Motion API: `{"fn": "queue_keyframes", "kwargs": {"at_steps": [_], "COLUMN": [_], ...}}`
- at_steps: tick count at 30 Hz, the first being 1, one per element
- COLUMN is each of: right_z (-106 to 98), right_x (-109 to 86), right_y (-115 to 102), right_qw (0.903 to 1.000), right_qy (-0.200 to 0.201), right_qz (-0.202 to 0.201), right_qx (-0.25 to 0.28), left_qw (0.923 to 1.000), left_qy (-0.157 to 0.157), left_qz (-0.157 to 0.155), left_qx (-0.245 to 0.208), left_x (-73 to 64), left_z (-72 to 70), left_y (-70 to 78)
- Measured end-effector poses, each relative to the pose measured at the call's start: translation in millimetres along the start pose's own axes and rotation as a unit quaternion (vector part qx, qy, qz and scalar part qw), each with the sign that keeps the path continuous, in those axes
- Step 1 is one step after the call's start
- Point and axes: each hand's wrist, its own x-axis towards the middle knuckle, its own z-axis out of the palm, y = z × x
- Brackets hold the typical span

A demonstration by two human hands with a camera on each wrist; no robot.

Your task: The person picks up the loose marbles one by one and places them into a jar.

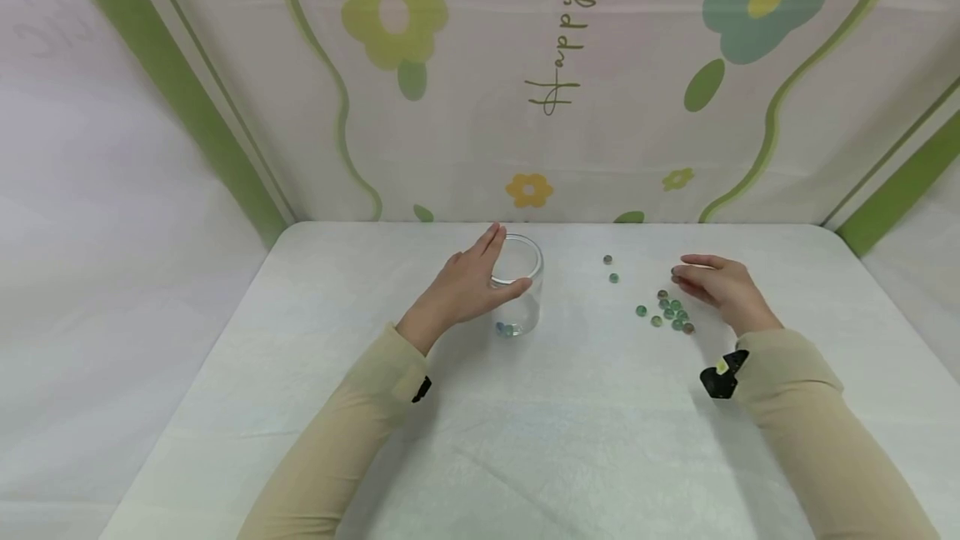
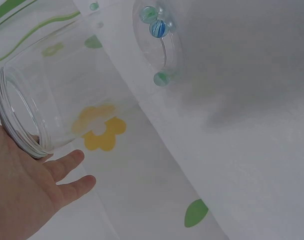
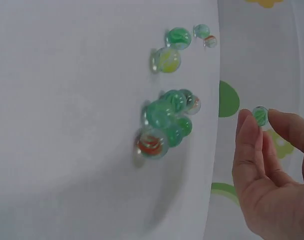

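A clear glass jar (image 1: 530, 294) stands upright on the table, with a few marbles (image 2: 158, 28), blue and green, at its bottom. My left hand (image 1: 468, 277) holds the jar near its rim, the thumb across the near side and fingers along the left and far side. In the left wrist view, two fingers (image 2: 74, 185) of this hand stick out free of the glass. My right hand (image 1: 720, 286) pinches one green-streaked marble (image 3: 260, 116) between thumb and fingertips, raised by the loose marbles. Several glass marbles (image 1: 677, 315), green and some reddish-brown, lie clustered just below that hand.
Two stray marbles (image 1: 613, 278) lie between the jar and the cluster, towards the back. The white-covered table (image 1: 480, 423) ends at a printed cloth backdrop (image 1: 465, 132) with flowers. White cloth also hangs at both sides.
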Motion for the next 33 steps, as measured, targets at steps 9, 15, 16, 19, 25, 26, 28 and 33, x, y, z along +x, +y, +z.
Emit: {"fn": "queue_keyframes", "kwargs": {"at_steps": [9,15,16,19,25,26,28,33], "right_z": [26,50,53,64,84,88,95,115], "right_x": [-7.2,-13.7,-14.9,-18.3,-22.4,-23.1,-24.4,-28.8], "right_y": [-21,-37,-39,-46,-60,-62,-66,-76], "right_qw": [0.9897,0.9895,0.9903,0.9927,0.9938,0.9941,0.9942,0.9933], "right_qy": [-0.040,-0.059,-0.060,-0.062,-0.070,-0.070,-0.070,-0.071], "right_qz": [-0.024,-0.045,-0.049,-0.058,-0.072,-0.074,-0.078,-0.090], "right_qx": [0.135,0.124,0.115,0.085,0.048,0.040,0.023,-0.012], "left_qw": [1.0000,1.0000,1.0000,1.0000,1.0000,1.0000,1.0000,1.0000], "left_qy": [0.003,0.003,0.003,0.003,0.004,0.005,0.006,0.005], "left_qz": [0.001,0.001,0.001,0.001,0.002,0.002,0.002,-0.002], "left_qx": [-0.003,-0.003,-0.004,-0.005,-0.008,-0.007,-0.005,-0.002], "left_x": [0.2,0.3,0.2,-0.1,-1.4,-1.5,-1.7,-1.3], "left_z": [0.6,0.6,0.5,0.2,-0.4,-0.3,-0.3,-0.8], "left_y": [0.4,0.7,0.7,0.5,1.1,1.1,1.1,1.2]}}
